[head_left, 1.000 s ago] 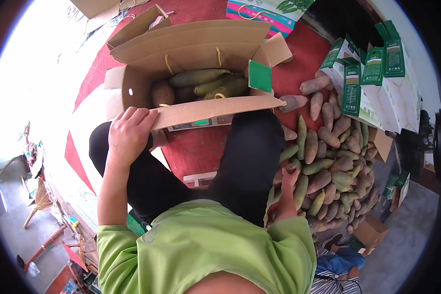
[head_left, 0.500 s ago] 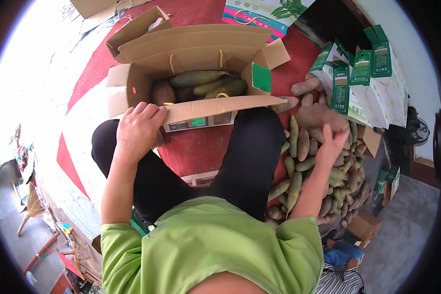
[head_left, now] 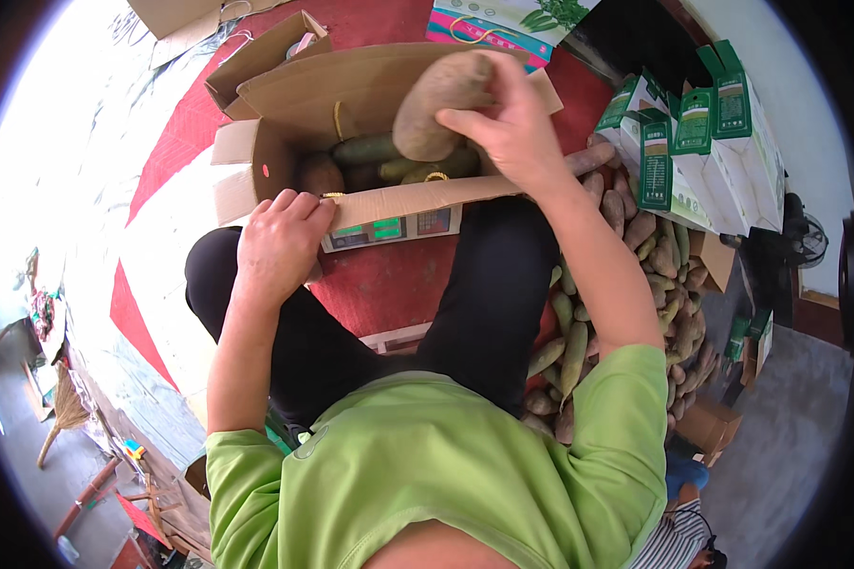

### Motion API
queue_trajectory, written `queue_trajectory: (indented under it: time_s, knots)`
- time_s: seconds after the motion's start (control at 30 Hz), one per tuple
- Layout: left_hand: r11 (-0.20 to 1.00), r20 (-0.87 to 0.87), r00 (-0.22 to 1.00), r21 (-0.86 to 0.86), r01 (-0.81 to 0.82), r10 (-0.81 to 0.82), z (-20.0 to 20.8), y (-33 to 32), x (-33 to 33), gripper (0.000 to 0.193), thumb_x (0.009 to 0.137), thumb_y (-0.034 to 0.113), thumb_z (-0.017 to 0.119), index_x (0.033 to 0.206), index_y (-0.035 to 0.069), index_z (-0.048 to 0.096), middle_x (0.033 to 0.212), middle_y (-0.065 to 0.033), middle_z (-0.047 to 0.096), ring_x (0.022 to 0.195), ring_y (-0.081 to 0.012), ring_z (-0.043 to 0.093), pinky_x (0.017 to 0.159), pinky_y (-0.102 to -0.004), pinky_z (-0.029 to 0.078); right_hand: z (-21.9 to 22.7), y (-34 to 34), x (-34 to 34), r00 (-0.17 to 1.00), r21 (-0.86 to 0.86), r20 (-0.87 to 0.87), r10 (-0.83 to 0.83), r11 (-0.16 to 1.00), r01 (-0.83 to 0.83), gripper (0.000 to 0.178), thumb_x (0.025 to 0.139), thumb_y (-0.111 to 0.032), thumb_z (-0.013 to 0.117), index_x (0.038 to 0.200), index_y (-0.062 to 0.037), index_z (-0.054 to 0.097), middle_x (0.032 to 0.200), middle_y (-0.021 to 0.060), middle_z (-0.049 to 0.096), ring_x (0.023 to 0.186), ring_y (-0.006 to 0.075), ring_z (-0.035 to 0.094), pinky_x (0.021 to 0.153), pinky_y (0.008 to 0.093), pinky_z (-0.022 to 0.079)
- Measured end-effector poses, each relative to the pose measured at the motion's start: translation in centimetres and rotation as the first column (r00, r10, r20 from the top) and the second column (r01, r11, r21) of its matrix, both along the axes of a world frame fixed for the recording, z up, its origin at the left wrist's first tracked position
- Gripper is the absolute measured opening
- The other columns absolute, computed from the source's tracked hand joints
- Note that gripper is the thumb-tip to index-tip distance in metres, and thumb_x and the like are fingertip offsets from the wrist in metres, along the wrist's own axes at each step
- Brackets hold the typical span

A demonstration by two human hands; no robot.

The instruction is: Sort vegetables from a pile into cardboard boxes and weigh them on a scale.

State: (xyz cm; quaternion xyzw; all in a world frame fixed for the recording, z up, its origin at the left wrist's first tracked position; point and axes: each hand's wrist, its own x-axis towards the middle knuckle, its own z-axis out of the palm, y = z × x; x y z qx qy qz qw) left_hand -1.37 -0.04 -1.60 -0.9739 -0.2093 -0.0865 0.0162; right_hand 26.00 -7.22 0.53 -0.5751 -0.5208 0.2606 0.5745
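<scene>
My right hand (head_left: 508, 119) is closed around one end of a large, soil-dusted brown root vegetable (head_left: 436, 109), held tilted above the open cardboard box (head_left: 318, 95). Long green vegetables (head_left: 365, 150) and a rounder brown one (head_left: 321, 174) lie inside; the held root hides part of them. My left hand (head_left: 283, 237) grips the near flap (head_left: 403, 201) at its left end, fingers over the edge and thumb side toward the middle. Under the box sits a scale with a lit green display (head_left: 387, 229), partly covered by the flap.
To my right a large heap of green and brown root vegetables (head_left: 674, 322) spreads beside my leg. Green-and-white cartons (head_left: 693, 142) stand behind it. A smaller open box (head_left: 266, 62) lies beyond the box, left. A person in a striped top (head_left: 674, 541) is at lower right.
My right hand has come from over the heap, up and left to above the box, carrying the brown root vegetable. My left hand stays on the flap, shifted slightly right in view.
</scene>
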Motion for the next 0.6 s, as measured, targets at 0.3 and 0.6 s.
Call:
queue_trajectory:
  time_s: [0.3,0.6]
  knots:
    - [1.0,0.006,1.0,-0.007,-0.014,0.014,0.0,-0.3,0.3,0.024,0.072,0.013,0.059,0.096,0.012,0.064,0.087,0.0012,0.058,0.086,-0.0171,0.058,0.075,-0.032,0.048,-1.9,-1.9,2.5,0.955,-0.367,0.293,0.054,0.928,0.06,0.033,0.082,-0.009,0.066,0.113,-0.0015,0.058,0.111,0.0071,0.061,0.106,0.0137,0.056,0.087,0.029,0.048]
    - [1.0,0.034,0.999,-0.018,-0.008,0.009,0.3,-0.4,0.7,0.023,0.078,0.007,0.056,0.098,0.011,0.066,0.092,-0.0028,0.063,0.089,-0.0225,0.061,0.076,-0.0353,0.05,-5.4,-18.8,7.3,0.767,-0.237,-0.225,-0.6,0.798,0.554,0.019,0.088,-0.009,0.061,0.106,-0.0038,0.063,0.096,0.0031,0.067,0.086,0.0094,0.062,0.07,0.0221,0.046]
